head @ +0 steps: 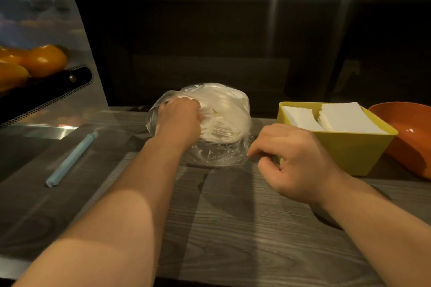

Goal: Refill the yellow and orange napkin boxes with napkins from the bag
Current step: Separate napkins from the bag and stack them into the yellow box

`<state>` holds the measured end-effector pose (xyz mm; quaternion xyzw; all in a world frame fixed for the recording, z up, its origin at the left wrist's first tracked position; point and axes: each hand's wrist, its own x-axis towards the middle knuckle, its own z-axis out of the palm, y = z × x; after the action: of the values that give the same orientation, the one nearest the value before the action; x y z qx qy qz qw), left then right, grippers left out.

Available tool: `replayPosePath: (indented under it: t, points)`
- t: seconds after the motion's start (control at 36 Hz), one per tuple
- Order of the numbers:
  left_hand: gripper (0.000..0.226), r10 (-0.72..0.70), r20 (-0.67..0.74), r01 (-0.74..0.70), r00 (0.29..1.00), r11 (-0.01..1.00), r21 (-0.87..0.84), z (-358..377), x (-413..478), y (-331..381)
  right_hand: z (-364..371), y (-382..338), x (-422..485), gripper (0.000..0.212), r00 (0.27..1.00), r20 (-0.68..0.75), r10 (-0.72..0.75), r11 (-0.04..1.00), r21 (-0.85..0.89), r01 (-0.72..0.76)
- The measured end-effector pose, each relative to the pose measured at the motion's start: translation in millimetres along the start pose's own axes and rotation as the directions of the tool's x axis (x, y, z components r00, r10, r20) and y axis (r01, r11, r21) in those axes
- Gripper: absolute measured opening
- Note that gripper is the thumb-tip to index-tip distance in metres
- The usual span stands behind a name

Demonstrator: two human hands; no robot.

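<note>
A clear plastic bag (224, 109) of white napkins lies at the middle of the grey wooden counter (233, 216). My left hand (179, 121) reaches into the bag's mouth and its fingers curl round a bundle of napkins (217, 128). My right hand (291, 161) is to the right of the bag and pinches the bag's lower right edge. The yellow napkin box (345, 149) stands just behind my right hand and holds two stacks of white napkins (345, 116). The orange box (410, 133) sits at the far right, partly cut off; its inside looks bare.
A light blue bag clip (70, 158) lies on the counter at the left. A glass display case (46, 91) with orange fruit (42, 60) stands at the far left. A dark wall panel (210, 42) rises behind the counter.
</note>
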<state>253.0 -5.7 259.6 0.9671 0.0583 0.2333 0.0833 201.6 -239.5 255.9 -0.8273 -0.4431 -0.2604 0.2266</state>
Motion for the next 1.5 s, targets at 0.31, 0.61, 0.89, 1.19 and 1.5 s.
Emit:
replayPosePath:
  t: [0.31, 0.61, 0.89, 1.19, 1.5]
  points:
    - [0.024, 0.302, 0.105, -0.229, 0.948, 0.871, -0.434, -45, -27, 25, -2, 3, -3, 0.026, 0.981, -0.132, 0.144, 0.979, 0.165, -0.122]
    - [0.022, 0.465, 0.206, 0.060, 0.861, 0.310, -0.949, -53, -34, 32, -3, 0, 0, 0.079, 0.878, 0.023, 0.478, 0.729, 0.548, -0.411]
    - [0.020, 0.350, 0.358, 0.244, 0.866, 0.329, -0.912, -35, -34, 42, -8, 21, -8, 0.035, 0.782, 0.033, 0.623, 0.518, 0.731, -0.444]
    - [0.030, 0.415, 0.305, 0.144, 0.857, 0.375, -0.916, -10, -56, 74, -27, 12, -45, 0.030, 0.800, -0.094, 0.593, 0.744, 0.445, -0.499]
    - [0.027, 0.341, 0.277, 0.159, 0.898, 0.336, -0.928, 13, -80, 99, -19, 8, -66, 0.035, 0.648, -0.048, 0.760, 0.540, 0.603, -0.588]
